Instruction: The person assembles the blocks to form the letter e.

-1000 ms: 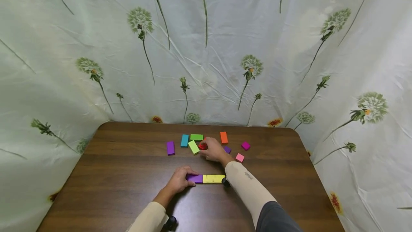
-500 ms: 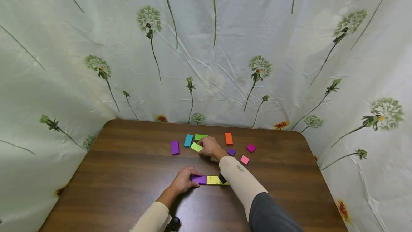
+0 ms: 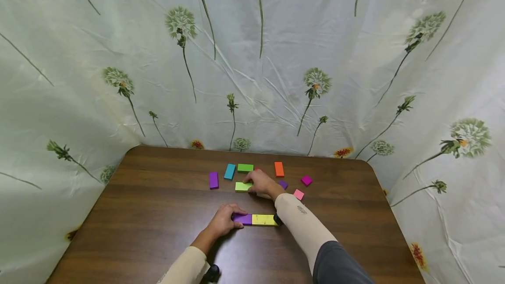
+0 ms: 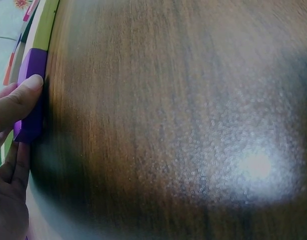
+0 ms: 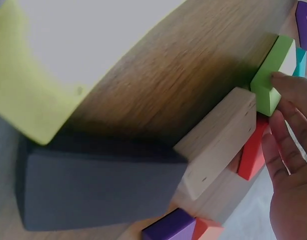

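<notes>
My left hand [image 3: 224, 220] grips the outer end of a purple block [image 3: 243, 219], its thumb pressing the near side in the left wrist view. A yellow block [image 3: 264, 220] butts against the purple one, end to end in a row. Farther back, my right hand [image 3: 261, 183] pinches a light green block [image 3: 242, 186] at its right end. In the right wrist view, the thumb lies on one face of this light green block [image 5: 267, 82]. Close to those fingers are a bare wood block [image 5: 218, 142] and a red block [image 5: 252, 150].
Behind are a green block [image 3: 245, 168], a teal block [image 3: 229, 172], another purple block [image 3: 213, 180] and an orange block [image 3: 279, 169]. Magenta [image 3: 306, 180] and pink [image 3: 298, 194] blocks lie rightward. A dark grey block [image 5: 103, 190] is beside the yellow one, under my right forearm.
My right hand has gone from the red block to the light green one. That block has turned from slanted to crosswise and come nearer. My left hand keeps its grip on the purple block.
</notes>
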